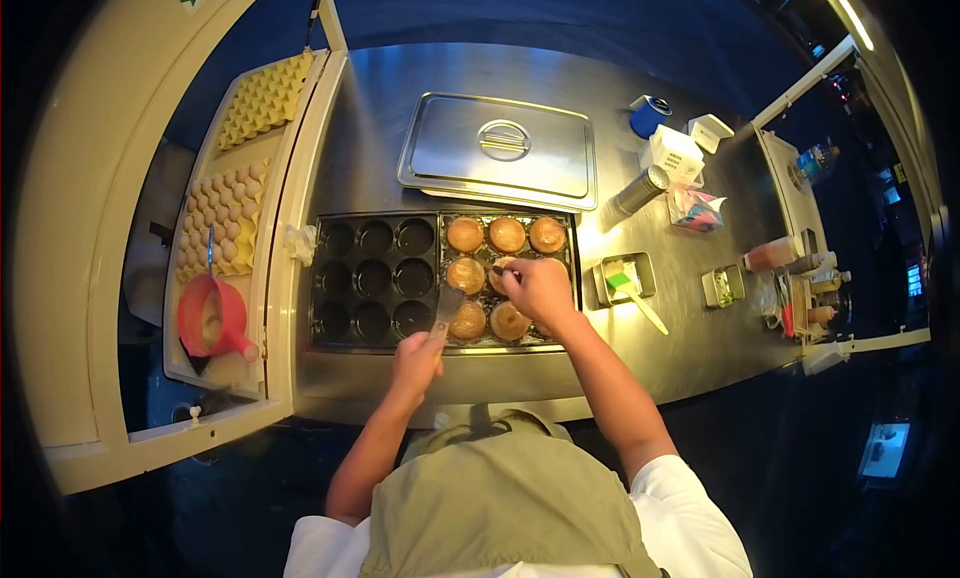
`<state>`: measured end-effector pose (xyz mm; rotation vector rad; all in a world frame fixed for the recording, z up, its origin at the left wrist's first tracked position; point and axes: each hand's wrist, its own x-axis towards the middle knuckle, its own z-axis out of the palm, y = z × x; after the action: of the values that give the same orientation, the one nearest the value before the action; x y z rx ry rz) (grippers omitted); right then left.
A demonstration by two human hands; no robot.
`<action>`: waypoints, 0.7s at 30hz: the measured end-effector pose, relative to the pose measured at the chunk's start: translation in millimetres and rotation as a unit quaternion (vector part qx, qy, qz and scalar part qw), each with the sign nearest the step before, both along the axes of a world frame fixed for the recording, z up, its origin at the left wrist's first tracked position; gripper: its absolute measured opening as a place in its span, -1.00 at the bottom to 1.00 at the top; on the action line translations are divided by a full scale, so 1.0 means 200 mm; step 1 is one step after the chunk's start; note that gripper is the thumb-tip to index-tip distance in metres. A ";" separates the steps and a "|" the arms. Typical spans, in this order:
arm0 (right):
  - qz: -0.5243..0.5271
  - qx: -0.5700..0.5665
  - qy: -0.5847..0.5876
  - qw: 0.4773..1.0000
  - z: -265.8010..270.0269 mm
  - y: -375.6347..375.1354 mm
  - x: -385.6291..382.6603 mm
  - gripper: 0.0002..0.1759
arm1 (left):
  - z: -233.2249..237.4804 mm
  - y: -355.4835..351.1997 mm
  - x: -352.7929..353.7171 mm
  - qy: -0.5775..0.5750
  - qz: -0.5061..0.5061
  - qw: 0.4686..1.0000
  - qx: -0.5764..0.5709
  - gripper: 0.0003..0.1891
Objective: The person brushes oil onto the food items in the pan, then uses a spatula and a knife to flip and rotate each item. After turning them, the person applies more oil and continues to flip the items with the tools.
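A dark griddle with round moulds lies in front of me. Its left half shows bare moulds, while browned round cakes sit in the right half. My left hand is closed on the handle of a flat metal scraper, whose blade is over the griddle's middle. Above the right half, my right hand is closed on a small dark-tipped tool, mostly hidden by the fingers. It covers part of the cakes in the middle row.
Beyond the griddle lies a steel lid. Egg trays and a pink jug stand at left. To the right are a metal canister, a tin with a green brush, a smaller tin and bottles.
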<state>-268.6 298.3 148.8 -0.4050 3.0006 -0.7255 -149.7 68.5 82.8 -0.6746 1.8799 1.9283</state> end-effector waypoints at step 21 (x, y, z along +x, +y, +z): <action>-0.177 -0.375 -0.299 0.859 -0.10 0.39 -0.19 -0.75 | -0.04 -0.09 -0.12 -0.044 -0.024 0.998 0.030 -0.76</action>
<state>-305.7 375.8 129.4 0.3434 2.1118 -1.6762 -173.8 50.9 74.2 -0.6789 1.7625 1.8844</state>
